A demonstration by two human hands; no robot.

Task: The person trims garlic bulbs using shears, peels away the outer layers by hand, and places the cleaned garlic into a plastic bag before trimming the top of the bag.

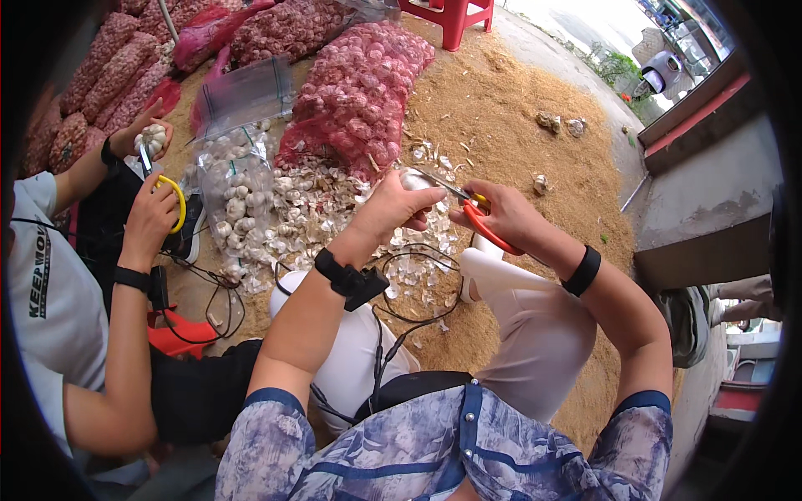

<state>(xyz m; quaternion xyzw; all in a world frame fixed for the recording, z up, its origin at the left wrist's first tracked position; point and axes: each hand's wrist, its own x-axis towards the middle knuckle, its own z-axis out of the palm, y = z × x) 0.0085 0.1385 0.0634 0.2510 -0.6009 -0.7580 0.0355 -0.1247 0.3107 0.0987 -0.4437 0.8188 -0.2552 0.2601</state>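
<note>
My left hand (391, 205) is closed around a white garlic bulb (413, 179), gripping it mostly between thumb and fingers. In my right hand (508, 215) is a pair of scissors (486, 233) with orange-red and yellow handles. The blades point up and left and meet the bulb beside my left thumb; whether they touch its stem or root cannot be made out. Beneath my hands lies a spread of garlic skins and loose bulbs (327, 219). A clear plastic bag of trimmed garlic bulbs (240, 196) lies left of them, and a pink mesh sack of garlic (355, 92) stands beyond.
At the left a co-worker holds a garlic bulb (151, 139) and yellow-handled scissors (181, 205). More mesh sacks (117, 71) are piled behind. A red stool (455, 18) stands at the far edge. Black cables (383, 351) run over my lap. Loose bulbs (541, 184) dot the husk-covered floor.
</note>
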